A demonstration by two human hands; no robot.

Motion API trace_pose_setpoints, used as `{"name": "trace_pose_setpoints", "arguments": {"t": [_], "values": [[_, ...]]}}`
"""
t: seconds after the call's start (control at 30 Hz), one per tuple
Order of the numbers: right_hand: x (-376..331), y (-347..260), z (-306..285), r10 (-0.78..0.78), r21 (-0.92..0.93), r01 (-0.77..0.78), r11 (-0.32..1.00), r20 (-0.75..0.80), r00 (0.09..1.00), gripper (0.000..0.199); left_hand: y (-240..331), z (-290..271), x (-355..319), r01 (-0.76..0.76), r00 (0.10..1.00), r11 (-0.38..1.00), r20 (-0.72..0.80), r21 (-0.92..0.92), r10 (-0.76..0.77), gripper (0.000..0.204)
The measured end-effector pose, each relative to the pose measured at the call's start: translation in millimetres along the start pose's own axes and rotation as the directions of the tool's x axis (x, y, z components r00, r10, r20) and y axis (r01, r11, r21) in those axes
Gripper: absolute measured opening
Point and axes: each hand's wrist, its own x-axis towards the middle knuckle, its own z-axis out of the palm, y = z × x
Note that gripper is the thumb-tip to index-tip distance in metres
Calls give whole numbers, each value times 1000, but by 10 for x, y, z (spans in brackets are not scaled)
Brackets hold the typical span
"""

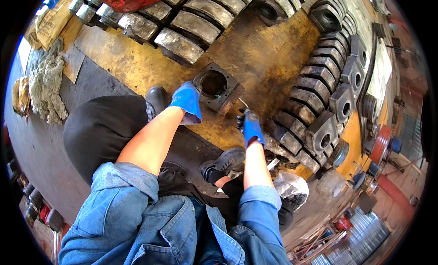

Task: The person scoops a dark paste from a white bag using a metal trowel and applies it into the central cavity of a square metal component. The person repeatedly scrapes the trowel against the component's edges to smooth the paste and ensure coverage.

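A square dark metal block with a wide round bore lies in front of me on the oily yellow floor sheet. My left hand, in a blue glove, is at the block's left edge. Its cuff shows, but the fingers are hidden, so I cannot see their shape or whether they press on the block. To the block's lower right is my right hand, in a blue glove with dark fingers. Those fingers are closed round a thin metal rod, whose pale tip points toward the block. The rod's far end is hidden in the hand.
Rows of stacked metal blocks stand at the far left, and another curved row runs along the right. Several bored blocks lean there. My shoes flank the work. Grey rags lie at left, a plastic bag at lower right.
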Motion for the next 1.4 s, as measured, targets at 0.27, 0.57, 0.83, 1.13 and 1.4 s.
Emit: {"name": "trace_pose_setpoints", "arguments": {"t": [0.27, 0.57, 0.83, 1.13, 1.4], "values": [[92, -29, -363, 242, 67, -237, 969, -86, 966, 31, 246, -47, -103, 83, 989, 981, -110, -173, -103, 32], [15, -101, -20, -17, -28, 18, 999, 19, 1000, 34, 39, 49, -63, -264, 948, 948, -135, 179, 289, 33], [-109, -343, 258, -63, -301, 84, 950, 78, 995, 29, 116, -106, -93, -162, 987, 969, 46, 184, 156, 35], [-28, -130, 1, 19, -115, -15, 993, 36, 999, 33, 44, 50, -5, -133, 989, 976, -45, 171, 142, 33], [136, -104, -361, 277, -45, -278, 959, -21, 961, 34, 16, 112, 100, -6, 1000, 1000, -13, -11, 6, 40]]}}
